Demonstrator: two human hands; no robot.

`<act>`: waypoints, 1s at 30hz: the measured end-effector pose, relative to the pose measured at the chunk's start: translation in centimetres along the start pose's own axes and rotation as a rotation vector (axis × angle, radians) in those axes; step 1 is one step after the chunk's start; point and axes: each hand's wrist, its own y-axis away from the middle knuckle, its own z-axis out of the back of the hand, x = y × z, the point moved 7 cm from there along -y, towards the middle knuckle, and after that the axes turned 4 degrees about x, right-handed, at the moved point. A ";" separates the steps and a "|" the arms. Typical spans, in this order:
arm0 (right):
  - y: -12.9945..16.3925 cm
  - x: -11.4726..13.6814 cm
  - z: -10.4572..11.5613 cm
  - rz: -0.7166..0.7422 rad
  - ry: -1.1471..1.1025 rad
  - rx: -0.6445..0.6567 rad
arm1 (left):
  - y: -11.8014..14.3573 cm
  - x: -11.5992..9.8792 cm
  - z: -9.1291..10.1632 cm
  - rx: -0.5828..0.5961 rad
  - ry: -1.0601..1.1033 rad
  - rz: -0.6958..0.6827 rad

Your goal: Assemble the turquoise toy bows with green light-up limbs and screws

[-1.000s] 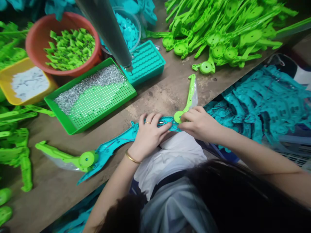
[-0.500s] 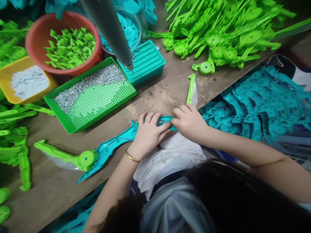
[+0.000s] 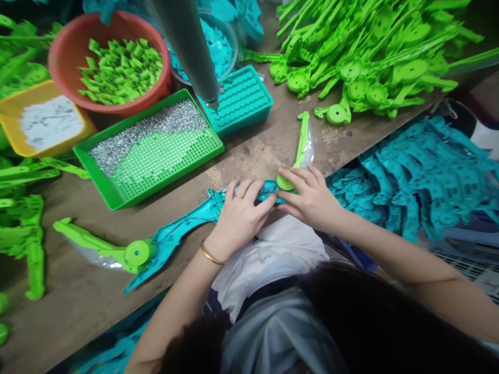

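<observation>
Head view | left hand (image 3: 237, 215), right hand (image 3: 312, 197): both pressed on one teal frame (image 3: 183, 234) | two green blades (image 3: 105, 249)

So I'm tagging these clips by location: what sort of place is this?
Most likely a toy assembly bench in a small factory. A big pile of identical green plastic parts lies at the back, a green tray holds small metal screws, and both hands press on a teal plastic piece.
</observation>
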 end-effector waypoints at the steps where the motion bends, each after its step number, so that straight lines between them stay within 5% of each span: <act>1: -0.1 -0.2 0.1 0.009 -0.018 -0.004 | 0.0 0.0 0.0 0.003 0.000 -0.001; 10: 0.3 -0.6 0.9 0.028 -0.080 -0.082 | -0.3 0.0 -0.6 0.091 -0.003 0.042; 19: -0.3 0.0 -0.1 0.028 -0.049 -0.056 | -0.2 -0.6 -0.3 -0.070 0.007 0.011; 30: -0.3 0.5 1.0 0.065 0.039 -0.211 | -0.3 -0.6 -0.9 -0.001 -0.053 0.062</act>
